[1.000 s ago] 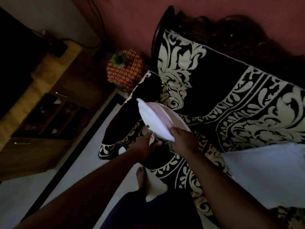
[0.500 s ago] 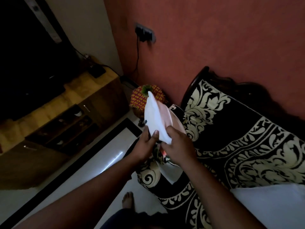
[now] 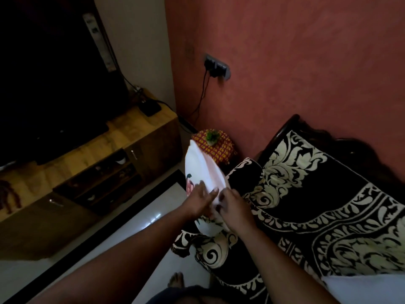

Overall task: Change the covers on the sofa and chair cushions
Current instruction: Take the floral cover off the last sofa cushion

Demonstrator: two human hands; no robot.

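Both hands meet at the near end of the white cushion cover [image 3: 202,172]: the left hand [image 3: 200,199] lies on it with fingers fairly straight, the right hand [image 3: 233,208] pinches its edge. A second ago the cover lay low over the sofa [image 3: 317,205]; now it stands raised near the counter (likely being opened). Another white cushion [image 3: 368,286] waits, near right.

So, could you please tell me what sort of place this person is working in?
Most likely a home living room: a sofa draped in a black-and-cream throw stands against a red wall, a dark TV sits on a wooden cabinet, and a small potted plant fills the corner.
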